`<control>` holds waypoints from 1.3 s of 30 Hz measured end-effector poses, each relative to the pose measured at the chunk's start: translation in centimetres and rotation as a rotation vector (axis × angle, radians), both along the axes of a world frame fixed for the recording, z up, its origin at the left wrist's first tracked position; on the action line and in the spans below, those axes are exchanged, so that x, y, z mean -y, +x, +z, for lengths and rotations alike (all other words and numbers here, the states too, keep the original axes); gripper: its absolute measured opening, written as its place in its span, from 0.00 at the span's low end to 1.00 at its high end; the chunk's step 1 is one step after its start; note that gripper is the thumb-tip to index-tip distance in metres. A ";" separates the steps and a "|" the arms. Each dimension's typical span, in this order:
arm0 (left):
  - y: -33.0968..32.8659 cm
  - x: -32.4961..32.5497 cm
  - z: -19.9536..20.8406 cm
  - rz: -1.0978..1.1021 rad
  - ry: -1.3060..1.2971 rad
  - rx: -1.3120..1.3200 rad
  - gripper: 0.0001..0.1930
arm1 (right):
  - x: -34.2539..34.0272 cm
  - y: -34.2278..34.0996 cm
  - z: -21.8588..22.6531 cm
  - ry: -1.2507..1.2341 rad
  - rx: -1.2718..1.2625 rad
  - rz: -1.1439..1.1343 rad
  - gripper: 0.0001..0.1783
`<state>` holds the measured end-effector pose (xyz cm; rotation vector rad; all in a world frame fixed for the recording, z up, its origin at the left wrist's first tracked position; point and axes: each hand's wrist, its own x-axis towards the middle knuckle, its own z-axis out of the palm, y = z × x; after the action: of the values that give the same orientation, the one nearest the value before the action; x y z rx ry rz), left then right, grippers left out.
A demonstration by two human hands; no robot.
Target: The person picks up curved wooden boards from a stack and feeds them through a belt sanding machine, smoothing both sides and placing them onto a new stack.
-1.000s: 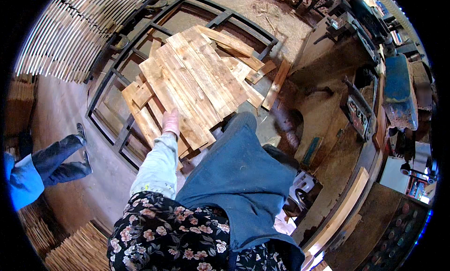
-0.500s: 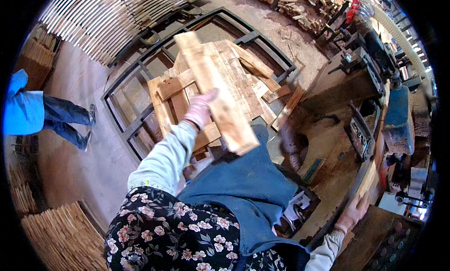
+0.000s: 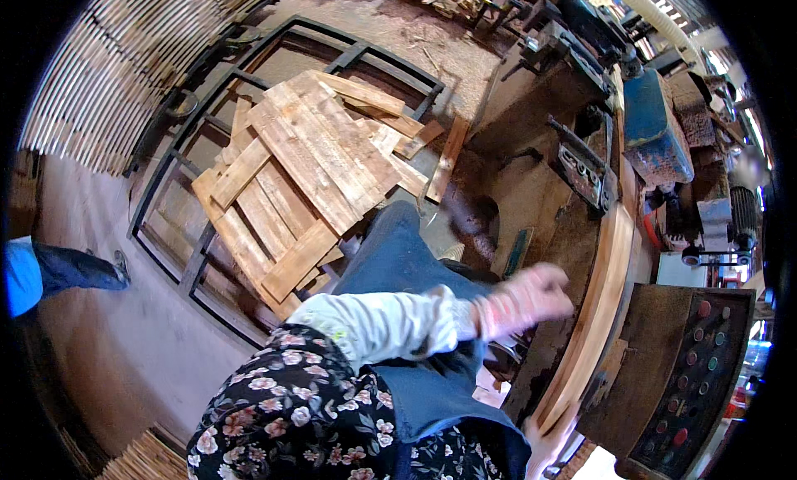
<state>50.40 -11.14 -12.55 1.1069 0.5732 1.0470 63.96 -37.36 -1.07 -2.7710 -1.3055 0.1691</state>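
My left hand [image 3: 527, 299], in a pale pinkish glove, crosses in front of me close to the machine bed. It is smeared by motion, so its fingers cannot be read; no plank shows in it. A long pale wooden plank [image 3: 599, 293] lies along the machine bed on my right. My right hand [image 3: 551, 440] grips the near end of that plank, low in the view, partly cut by the apron's edge. In front of me on the left is a pile of planks [image 3: 320, 144], some side by side, others crossed beneath.
A black metal frame [image 3: 191, 260] surrounds the pile. Right of the bed stand a control panel with coloured buttons [image 3: 687, 380] and a blue machine housing [image 3: 656, 127]. Stacked boards [image 3: 124, 73] rise at the far left. Another person's leg [image 3: 79, 268] shows at the left edge.
My left hand has swung right from the pile toward the machine, without the plank it held. My right hand has shifted nearer me along the bed. The view has turned right.
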 end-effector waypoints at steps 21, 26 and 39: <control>-42.5 -13.6 -30.9 0.893 -0.785 -0.313 0.26 | -26.6 11.8 -5.2 1.024 -0.308 0.222 0.46; -39.5 -15.8 -28.8 1.046 -0.751 -0.249 0.21 | -15.8 10.1 -6.6 0.685 -0.234 0.154 0.47; -37.5 -20.3 -28.6 0.784 -0.803 -0.132 0.26 | -3.3 4.5 -1.7 0.362 0.280 0.538 0.25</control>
<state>12.90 9.18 -41.15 0.2116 1.4519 1.2206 68.50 -34.08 -2.72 -2.1481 -1.9028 -0.4013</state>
